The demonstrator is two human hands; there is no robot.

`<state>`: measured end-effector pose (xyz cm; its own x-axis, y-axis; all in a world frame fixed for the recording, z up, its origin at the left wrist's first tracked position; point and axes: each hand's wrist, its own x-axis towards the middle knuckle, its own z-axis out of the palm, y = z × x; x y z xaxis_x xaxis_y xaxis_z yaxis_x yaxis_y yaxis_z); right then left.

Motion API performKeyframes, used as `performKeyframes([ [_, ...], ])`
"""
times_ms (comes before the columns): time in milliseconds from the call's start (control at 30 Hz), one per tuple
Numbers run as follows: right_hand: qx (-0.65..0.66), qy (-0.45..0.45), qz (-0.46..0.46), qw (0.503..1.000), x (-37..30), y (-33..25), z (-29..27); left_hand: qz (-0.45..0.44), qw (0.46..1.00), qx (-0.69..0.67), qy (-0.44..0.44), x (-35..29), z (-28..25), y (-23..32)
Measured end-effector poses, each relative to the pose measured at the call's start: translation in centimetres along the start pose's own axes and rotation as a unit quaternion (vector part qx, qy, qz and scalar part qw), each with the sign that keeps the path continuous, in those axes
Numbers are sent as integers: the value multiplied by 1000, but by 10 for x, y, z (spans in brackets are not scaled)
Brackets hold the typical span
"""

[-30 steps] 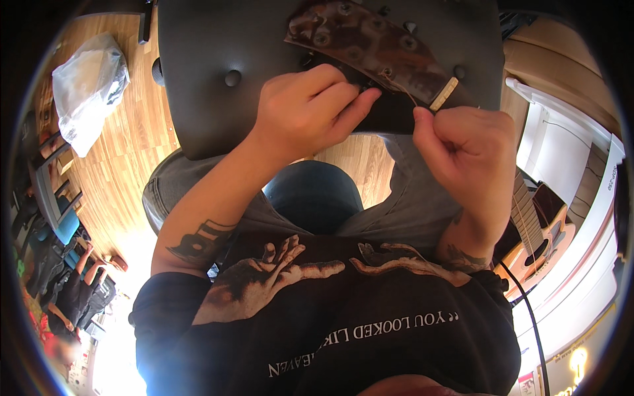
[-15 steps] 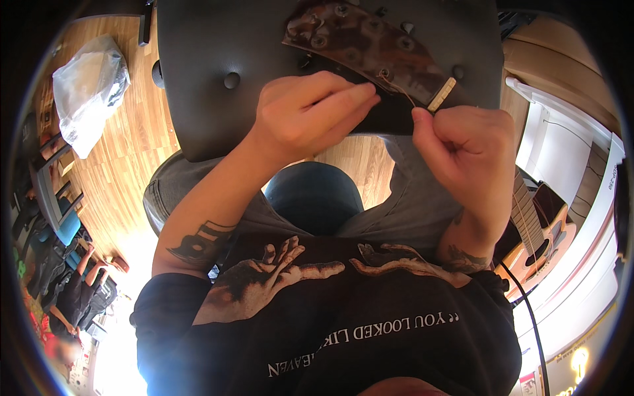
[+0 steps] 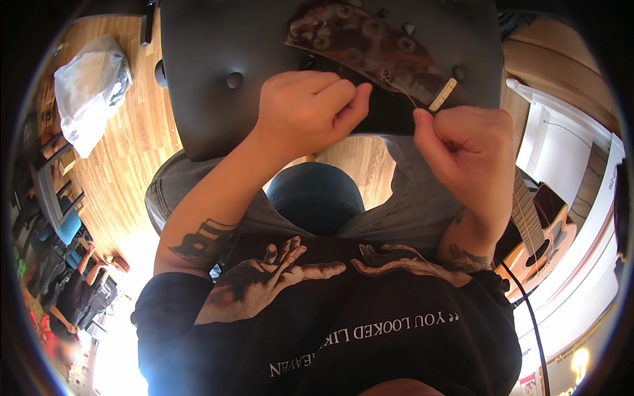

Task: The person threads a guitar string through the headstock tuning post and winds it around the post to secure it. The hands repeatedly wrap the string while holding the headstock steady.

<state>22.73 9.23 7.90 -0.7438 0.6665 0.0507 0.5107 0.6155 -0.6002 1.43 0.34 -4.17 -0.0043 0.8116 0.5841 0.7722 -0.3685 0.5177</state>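
A glossy brown guitar headstock with several metal tuning posts lies on a black padded surface, its pale nut at the right end. A thin coppery guitar string runs from a near-side post to my right hand. That hand is closed, thumb and finger pinching the string beside the nut. My left hand is curled shut just below the headstock's near edge; what its fingers hold, if anything, is hidden. A guitar body with fretboard and sound hole shows beyond my right forearm, which hides the stretch toward the headstock.
The black padded surface has buttoned dimples and stands before my knees. A dark round seat shows between my legs. A clear plastic bag lies on the wooden floor at left. A black cable hangs at right; people sit far left.
My left hand's fingers have curled in from a stretched pinch, and the hand has drawn slightly left from the string. My right hand keeps its pinch almost unmoved.
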Motion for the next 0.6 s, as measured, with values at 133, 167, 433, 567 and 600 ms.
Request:
performKeyframes([
  [133,12,2,8,1000,-1,0,2,-56,996,-38,60,5,-5,9],
  [167,12,1,7,1000,-1,0,1,-3,996,-53,73,7,-3,7],
  [433,6,-2,5,1000,0,0,0,30,996,-51,73,1,8,0],
  [567,10,-3,2,1000,0,0,1,-23,997,-60,42,4,0,3],
  [600,12,-3,1,1000,0,0,2,-9,996,-68,55,4,0,1],
])
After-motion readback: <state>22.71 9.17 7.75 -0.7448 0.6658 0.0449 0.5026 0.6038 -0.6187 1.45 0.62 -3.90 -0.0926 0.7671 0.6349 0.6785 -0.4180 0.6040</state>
